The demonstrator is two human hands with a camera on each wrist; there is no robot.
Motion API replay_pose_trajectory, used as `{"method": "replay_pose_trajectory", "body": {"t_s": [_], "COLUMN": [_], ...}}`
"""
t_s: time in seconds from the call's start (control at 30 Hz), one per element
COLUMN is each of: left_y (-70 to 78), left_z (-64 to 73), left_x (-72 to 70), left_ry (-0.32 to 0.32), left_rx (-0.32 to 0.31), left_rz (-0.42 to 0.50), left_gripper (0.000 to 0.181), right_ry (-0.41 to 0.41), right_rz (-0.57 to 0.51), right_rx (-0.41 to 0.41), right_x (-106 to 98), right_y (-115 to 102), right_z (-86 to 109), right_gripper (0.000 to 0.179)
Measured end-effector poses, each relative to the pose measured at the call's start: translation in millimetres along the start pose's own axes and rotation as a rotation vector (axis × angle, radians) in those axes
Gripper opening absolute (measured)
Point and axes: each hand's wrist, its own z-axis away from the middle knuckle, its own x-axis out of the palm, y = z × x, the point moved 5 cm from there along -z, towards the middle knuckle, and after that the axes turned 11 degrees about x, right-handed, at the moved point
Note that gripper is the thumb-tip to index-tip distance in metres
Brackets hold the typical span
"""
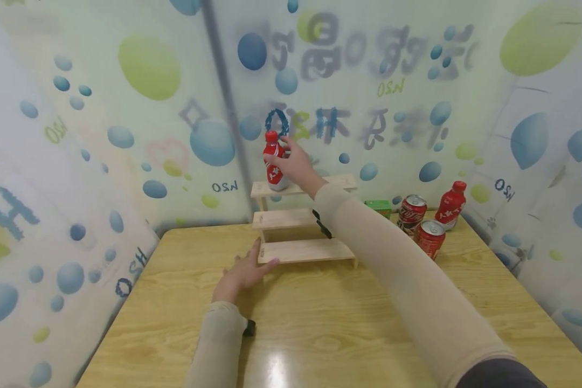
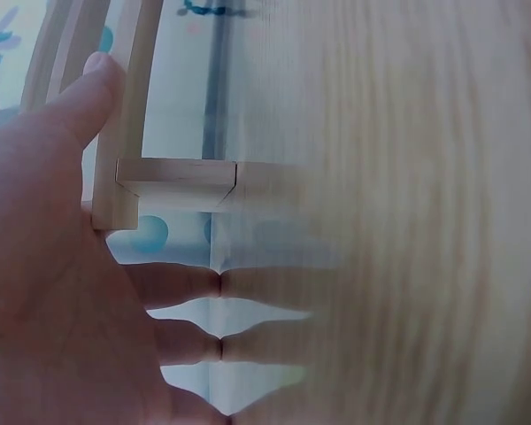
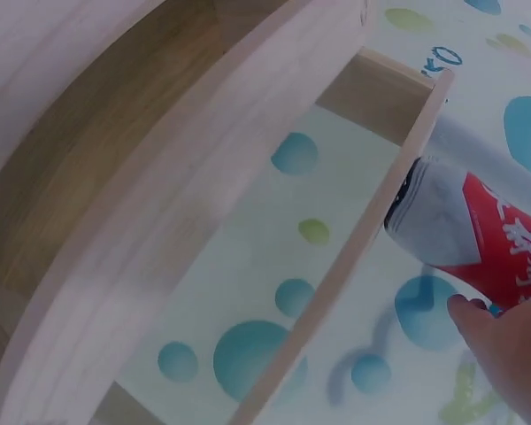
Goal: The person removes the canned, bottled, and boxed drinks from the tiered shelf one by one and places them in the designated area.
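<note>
A small three-tier wooden shelf (image 1: 305,250) stands at the back of the table. On its top tier is a red plastic drink bottle (image 1: 275,171) with a white lower end. My right hand (image 1: 297,164) holds this bottle around its upper body, thumb across the front; the far fingers are partly hidden. In the right wrist view the bottle (image 3: 478,230) has its base at the top tier's board (image 3: 354,248). My left hand (image 1: 242,274) rests at the shelf's lower left corner. Its thumb lies along the bottom tier (image 2: 115,150), while the other fingertips touch the table.
Right of the shelf stand two red drink cans (image 1: 412,211), (image 1: 430,238), another red bottle (image 1: 451,206) and a green box (image 1: 378,207), partly hidden by my right arm. A patterned curtain wall (image 1: 174,134) closes off the back and sides of the wooden table (image 1: 320,323).
</note>
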Motion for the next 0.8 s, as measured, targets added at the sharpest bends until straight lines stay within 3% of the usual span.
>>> {"method": "replay_pose_trajectory", "body": {"t_s": [0.27,0.53,0.8], "left_y": [-2.9,0.8,1.4], "left_z": [-0.1,0.9,1.3], "left_x": [1.3,1.8,0.5], "left_ry": [0.006,-0.006,-0.004], "left_rx": [-0.01,-0.013,-0.012], "left_rz": [-0.003,0.015,0.013], "left_gripper": [0.107,0.106,0.107], "right_ry": [0.095,0.188,0.187], "right_rz": [-0.03,0.025,0.041], "right_rx": [-0.033,-0.073,-0.114], "right_x": [10.1,9.9,11.1], "right_y": [4.3,6.2,6.6], "right_z": [-4.4,-3.1,-1.6], "right_gripper": [0.064,0.063,0.065]}}
